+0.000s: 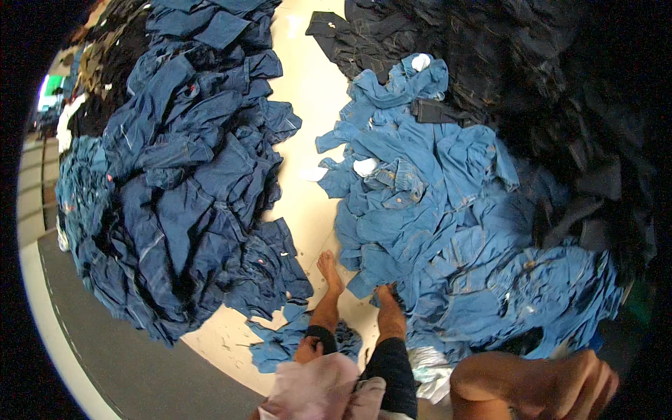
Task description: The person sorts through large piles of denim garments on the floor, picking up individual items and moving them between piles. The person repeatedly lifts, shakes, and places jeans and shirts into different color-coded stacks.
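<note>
Cream floor (302,217) — dark grey section (147,374), lower left.

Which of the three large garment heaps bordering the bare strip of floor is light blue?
The middle heap, just right of the floor strip. Its paler cloth sets it apart: the left heap is navy, the upper-right heap near-black.

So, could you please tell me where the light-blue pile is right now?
In the head view, the light-blue pile lies right of the pale floor strip, across from the dark-blue pile, with the black pile beyond and right of it.
</note>
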Available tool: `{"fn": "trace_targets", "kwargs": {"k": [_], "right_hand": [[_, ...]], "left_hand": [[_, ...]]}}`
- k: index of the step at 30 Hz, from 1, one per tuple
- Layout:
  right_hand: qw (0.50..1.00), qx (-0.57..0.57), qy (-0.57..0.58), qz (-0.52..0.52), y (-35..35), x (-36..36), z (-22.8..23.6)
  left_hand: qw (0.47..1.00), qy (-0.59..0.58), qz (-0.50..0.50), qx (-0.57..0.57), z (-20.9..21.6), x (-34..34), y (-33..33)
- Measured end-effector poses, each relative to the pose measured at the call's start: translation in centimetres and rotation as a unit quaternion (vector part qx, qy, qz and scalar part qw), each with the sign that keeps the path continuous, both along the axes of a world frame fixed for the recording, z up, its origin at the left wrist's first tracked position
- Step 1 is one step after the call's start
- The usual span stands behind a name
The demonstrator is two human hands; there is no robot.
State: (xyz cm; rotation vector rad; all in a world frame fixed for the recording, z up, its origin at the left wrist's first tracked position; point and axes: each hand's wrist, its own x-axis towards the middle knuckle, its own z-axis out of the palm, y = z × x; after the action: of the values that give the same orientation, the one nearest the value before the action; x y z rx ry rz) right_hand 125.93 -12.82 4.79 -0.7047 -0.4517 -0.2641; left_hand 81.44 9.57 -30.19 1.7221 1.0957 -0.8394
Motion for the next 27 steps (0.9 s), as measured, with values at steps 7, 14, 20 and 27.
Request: {"fn": "trace_targets", "kwargs": {"k": [7,14,20,27], "right_hand": [[0.990,0.072,-0.069,0.100,-1.7,-0.4,-1.7],[0.824,-0.418,0.364,-0.121,-1.2,6.5,-20.8],[0.445,-0.836,0.242,-0.210,0.0,3.1,-52.8],[0.531,-0.831,0.163,0.037,-2.3,-8.0,-45.0]], "left_hand": [[0.996,-0.058,0.069,-0.004,-5.7,6.7,-1.8],[0.966,-0.118,0.215,0.078,-21.0,16.4,-3.2],[0.962,-0.147,0.206,0.100,-26.3,16.4,-2.6],[0.993,-0.049,0.092,-0.055,-9.0,9.3,-2.2]]}}
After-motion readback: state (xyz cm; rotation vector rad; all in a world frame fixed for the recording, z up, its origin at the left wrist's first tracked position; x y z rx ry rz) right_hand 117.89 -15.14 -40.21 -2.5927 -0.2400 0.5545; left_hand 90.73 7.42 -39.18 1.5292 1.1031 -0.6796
